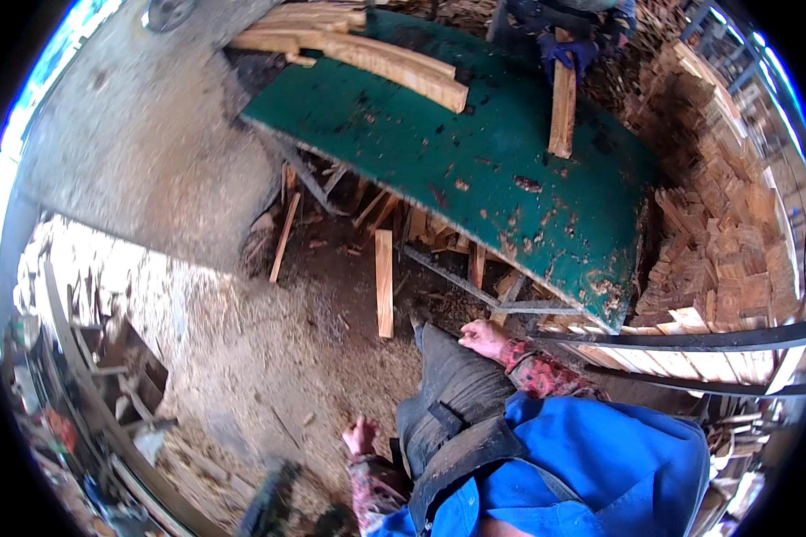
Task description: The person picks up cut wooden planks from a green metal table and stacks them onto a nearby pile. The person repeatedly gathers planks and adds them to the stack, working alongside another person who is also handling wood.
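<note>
My left hand hangs low beside my body, over the ground, with its fingers curled in and nothing seen in them. My right hand is in front of my dark trousers, its fingers bent loosely together around nothing visible. Beyond it is the near edge of a green-topped table, apart from the hand. A short wooden plank stands out below the table's edge, ahead of my legs. Across the table, a co-worker's gloved hand grips another wooden board whose end rests on the green top.
Long wooden strips lie at the table's far left. Stacked cut wood rises on the right behind a dark metal rail. Wood pieces lie under the table's metal legs. Clutter and a metal frame line the left.
</note>
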### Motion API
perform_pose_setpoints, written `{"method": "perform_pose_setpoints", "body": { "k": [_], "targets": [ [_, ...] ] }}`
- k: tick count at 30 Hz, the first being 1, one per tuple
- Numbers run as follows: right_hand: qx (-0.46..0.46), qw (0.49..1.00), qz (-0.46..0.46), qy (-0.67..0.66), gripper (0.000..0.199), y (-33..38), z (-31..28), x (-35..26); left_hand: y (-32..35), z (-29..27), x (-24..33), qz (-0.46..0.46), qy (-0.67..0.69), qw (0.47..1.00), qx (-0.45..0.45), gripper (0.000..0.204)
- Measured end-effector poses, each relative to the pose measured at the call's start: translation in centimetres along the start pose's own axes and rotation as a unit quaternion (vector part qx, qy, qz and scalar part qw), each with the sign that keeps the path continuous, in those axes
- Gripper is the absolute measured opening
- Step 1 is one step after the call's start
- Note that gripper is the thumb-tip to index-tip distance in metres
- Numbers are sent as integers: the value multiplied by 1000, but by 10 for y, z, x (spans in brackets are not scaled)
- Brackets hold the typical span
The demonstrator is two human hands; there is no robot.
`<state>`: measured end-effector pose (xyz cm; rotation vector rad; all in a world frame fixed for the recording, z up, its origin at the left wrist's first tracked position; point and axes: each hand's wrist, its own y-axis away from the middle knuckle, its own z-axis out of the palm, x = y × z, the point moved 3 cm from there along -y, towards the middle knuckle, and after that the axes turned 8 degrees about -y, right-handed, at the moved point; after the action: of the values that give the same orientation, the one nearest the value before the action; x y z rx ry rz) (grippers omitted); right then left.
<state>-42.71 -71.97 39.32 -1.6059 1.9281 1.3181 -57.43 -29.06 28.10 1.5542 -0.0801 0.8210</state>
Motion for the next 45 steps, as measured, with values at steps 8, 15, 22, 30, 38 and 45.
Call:
{"method": "perform_pose_setpoints", "body": {
  "k": [8, 15, 22, 30, 38, 45],
  "targets": [
    [-44, 999, 3, 11, 39, -107, -8, -44, -35, 61, 62, -53, -25, 998, -22, 14],
    [-69, 989, 75, -112, 33, -201, 51, -8, -21, 110, 146, 3, -94, 996, 6, 26],
    [-59, 934, 222, -274, 33, -270, 145, 72, -93, 126, 152, 10, -100, 992, -72, 25],
    [-15, 965, 235, -117, 79, -408, 276, 205, -149, 100, 158, -13, -57, 996, -72, 27],
    [102, 911, 292, -274, 49, -544, 329, 240, -208, 90, 137, -69, -45, 996, -38, 29],
    [99, 928, 295, -205, 34, -519, 319, 229, -217, 87, 138, -97, -59, 993, -38, 26]
  ]
}}
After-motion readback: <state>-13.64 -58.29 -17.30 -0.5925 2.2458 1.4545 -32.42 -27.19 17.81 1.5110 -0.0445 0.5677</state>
